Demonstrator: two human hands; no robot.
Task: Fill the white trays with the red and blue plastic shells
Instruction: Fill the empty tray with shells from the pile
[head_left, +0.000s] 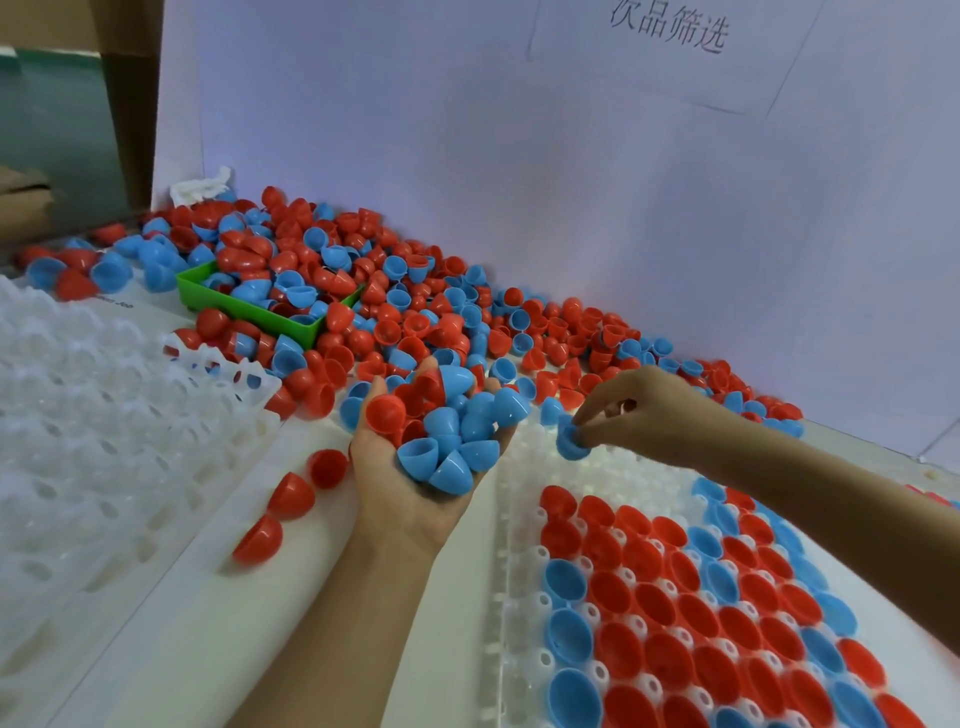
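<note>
Head: left hand (410, 467) cups shells; right hand (631, 410) grip pinches blue shell (571, 444) over tray (511, 571) edge.

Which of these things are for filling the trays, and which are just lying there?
For the job: right hand pinching a blue shell; left hand cupping shells; half-filled tray; shell pile; empty tray.
Lying about: green bin; crumpled tissue; cardboard.
</note>
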